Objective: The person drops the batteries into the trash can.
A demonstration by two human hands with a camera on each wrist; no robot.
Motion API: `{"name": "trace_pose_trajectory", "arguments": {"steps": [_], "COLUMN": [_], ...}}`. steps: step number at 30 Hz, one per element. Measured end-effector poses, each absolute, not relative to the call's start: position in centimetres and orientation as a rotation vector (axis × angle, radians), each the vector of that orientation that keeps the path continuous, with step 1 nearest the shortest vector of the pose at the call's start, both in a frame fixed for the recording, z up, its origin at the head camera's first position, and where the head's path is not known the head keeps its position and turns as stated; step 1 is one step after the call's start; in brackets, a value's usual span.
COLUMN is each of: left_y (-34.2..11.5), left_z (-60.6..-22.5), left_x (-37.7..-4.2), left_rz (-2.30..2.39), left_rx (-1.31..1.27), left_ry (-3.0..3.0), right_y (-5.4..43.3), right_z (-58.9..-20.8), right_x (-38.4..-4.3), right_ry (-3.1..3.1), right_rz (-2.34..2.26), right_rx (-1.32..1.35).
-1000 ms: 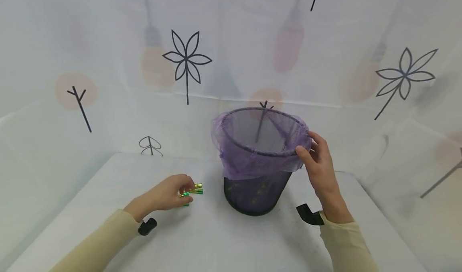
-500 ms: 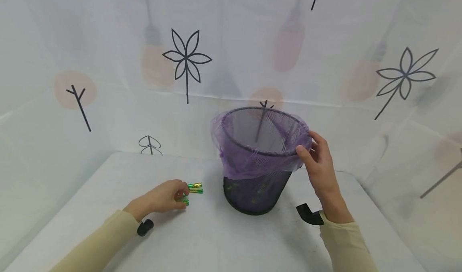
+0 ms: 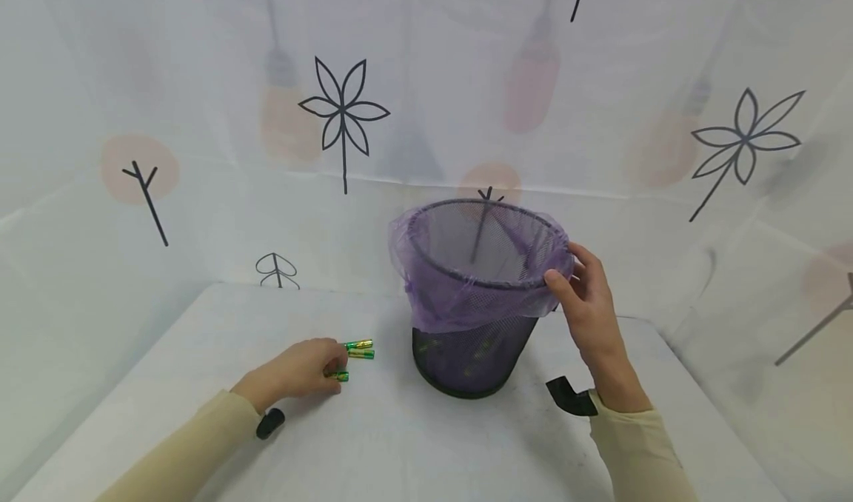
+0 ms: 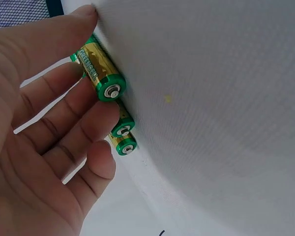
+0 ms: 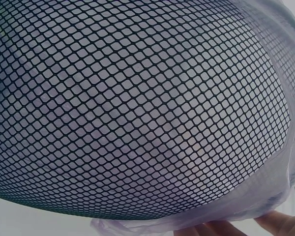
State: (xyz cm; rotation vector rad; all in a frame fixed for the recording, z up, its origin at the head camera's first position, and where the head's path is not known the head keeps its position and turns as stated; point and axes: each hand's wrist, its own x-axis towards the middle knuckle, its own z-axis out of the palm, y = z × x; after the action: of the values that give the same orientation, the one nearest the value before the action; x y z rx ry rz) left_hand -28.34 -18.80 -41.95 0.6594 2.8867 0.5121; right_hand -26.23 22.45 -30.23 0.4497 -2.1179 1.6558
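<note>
On the white table lie several green-and-gold batteries (image 3: 360, 354). My left hand (image 3: 296, 369) is lowered over them, its fingers loosely bent. In the left wrist view, fingertips touch or lie right beside the nearest battery (image 4: 101, 69), while the thumb (image 4: 64, 37) is held apart from it. Two further batteries (image 4: 123, 129) show beyond the fingers. A black mesh wastebasket (image 3: 466, 365), lined with a purple bag (image 3: 443, 302), stands tilted on the table. With thumb and fingers, my right hand (image 3: 589, 302) grips its rim at the right; in the right wrist view only fingertips (image 5: 280, 221) show.
Faint yellow-green shapes (image 3: 483, 348) show through the lower mesh of the wastebasket. Behind the table (image 3: 400, 450) hangs a pale patterned cloth (image 3: 426, 80), which also closes in both sides. A black wrist mount (image 3: 571, 397) juts from each sleeve.
The left hand has drawn slightly back to the left and lower, baring more of the batteries. The right hand and the wastebasket have stayed in place.
</note>
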Motion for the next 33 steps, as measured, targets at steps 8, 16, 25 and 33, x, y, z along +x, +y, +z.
{"name": "trace_pose_trajectory", "arguments": {"steps": [8, 16, 25, 33], "left_y": [-18.73, -18.69, -18.69, -18.77], "left_z": [-42.15, -42.15, -42.26, -42.48], "left_x": [-28.38, -28.24, -28.06, -28.15], "left_rz": [0.533, 0.555, 0.65, 0.654], "left_rx": [0.674, 0.706, 0.723, 0.744], "left_ry": [2.865, 2.84, 2.765, 2.762], "right_y": [22.5, 22.48, 22.44, 22.43], "right_z": [-30.19, -30.14, -30.19, -30.11], "right_x": [-26.22, -26.17, -26.08, -26.13], "right_ry": [-2.124, -2.133, -2.144, -2.149], "right_rz": [1.652, 1.637, 1.628, 1.609], "right_rx": [0.449, 0.445, 0.43, 0.433]}}
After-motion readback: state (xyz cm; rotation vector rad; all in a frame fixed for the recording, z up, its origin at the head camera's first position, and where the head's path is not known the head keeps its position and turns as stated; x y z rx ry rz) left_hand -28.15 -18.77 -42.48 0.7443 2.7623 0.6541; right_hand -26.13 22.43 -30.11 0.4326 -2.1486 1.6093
